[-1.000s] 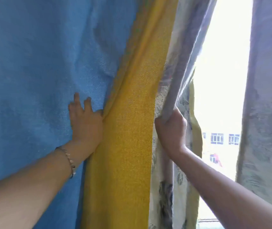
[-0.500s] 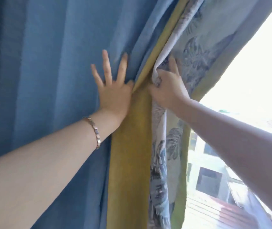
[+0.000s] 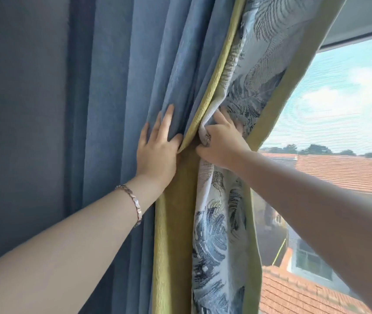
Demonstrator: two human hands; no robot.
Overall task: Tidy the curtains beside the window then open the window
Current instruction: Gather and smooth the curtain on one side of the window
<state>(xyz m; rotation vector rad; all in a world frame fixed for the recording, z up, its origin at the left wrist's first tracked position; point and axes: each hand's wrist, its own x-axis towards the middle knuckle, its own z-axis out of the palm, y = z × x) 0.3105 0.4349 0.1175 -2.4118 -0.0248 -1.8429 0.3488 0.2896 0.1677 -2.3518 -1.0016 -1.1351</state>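
Observation:
A blue curtain [image 3: 121, 91] with a yellow-green band [image 3: 173, 234] and a white leaf-patterned panel [image 3: 216, 241] hangs bunched left of the window [image 3: 339, 105]. My left hand [image 3: 156, 150], with a bracelet on its wrist, lies flat on the blue folds; its thumb is tucked under a fold beside the yellow band. My right hand [image 3: 220, 143] is closed on a gathered pinch of the patterned panel, just right of the left hand. The window pane shows sky and red roofs through a fine mesh.
A dark blue-grey wall [image 3: 20, 132] fills the left side. The window's upper frame [image 3: 357, 39] runs across the top right. Tiled roofs [image 3: 339, 171] and a building lie outside, below the sill line.
The view has shifted so more open window shows at right. Both hands stay together at the curtain's gathered edge; the left hand's fingers have slid into the blue folds.

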